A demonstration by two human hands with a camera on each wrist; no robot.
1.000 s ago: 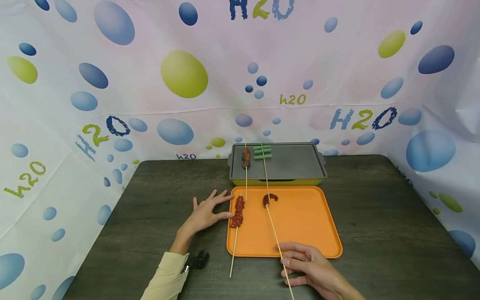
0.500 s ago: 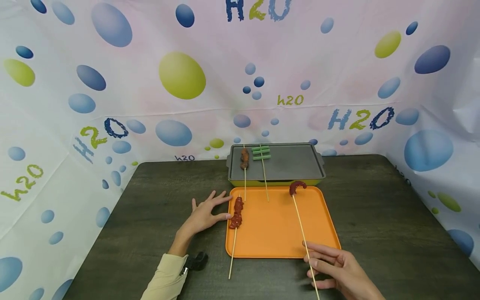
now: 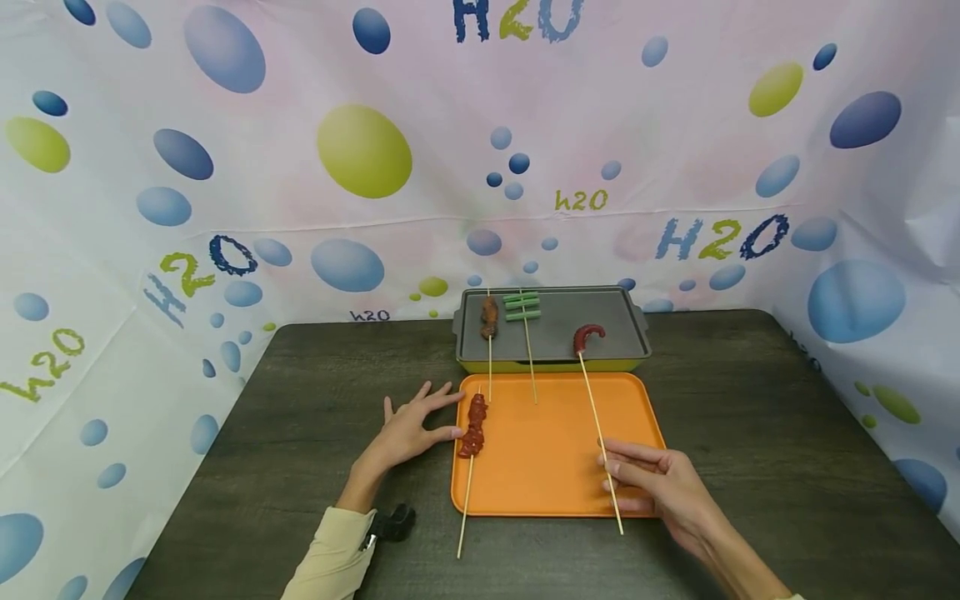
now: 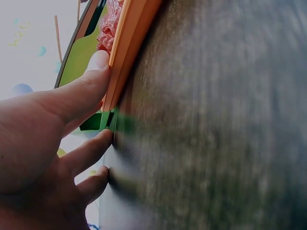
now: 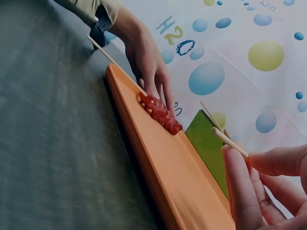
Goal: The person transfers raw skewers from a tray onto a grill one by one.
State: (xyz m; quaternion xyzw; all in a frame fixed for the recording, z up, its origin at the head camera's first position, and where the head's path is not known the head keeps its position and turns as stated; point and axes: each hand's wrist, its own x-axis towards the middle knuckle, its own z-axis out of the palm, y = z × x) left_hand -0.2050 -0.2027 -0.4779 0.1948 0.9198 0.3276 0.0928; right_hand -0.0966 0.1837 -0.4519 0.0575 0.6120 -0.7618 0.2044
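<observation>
My right hand (image 3: 663,483) pinches the stick of a skewer (image 3: 589,392) between thumb and fingers, above the right part of an orange tray (image 3: 555,467). Its curled dark-red, tentacle-like piece (image 3: 581,340) is over the grey grill plate (image 3: 558,333); whether it touches is unclear. My left hand (image 3: 408,429) has its fingers spread at the tray's left edge. In the left wrist view the thumb (image 4: 86,88) touches the rim. Beside that hand, a skewer of red meat chunks (image 3: 474,427) lies on the tray, its stick sticking out over the near edge.
On the grill plate's left side lie a brown meat skewer (image 3: 489,318) and a skewer of green pieces (image 3: 522,306). Their sticks reach over the tray. The grill's green base (image 3: 547,365) stands just behind the tray on a dark wooden table (image 3: 337,367). A patterned curtain (image 3: 262,167) hangs behind.
My right hand has lifted the curled-piece skewer from the tray's middle, carried it right, then forward until its tip is over the grill. My left hand has stayed put.
</observation>
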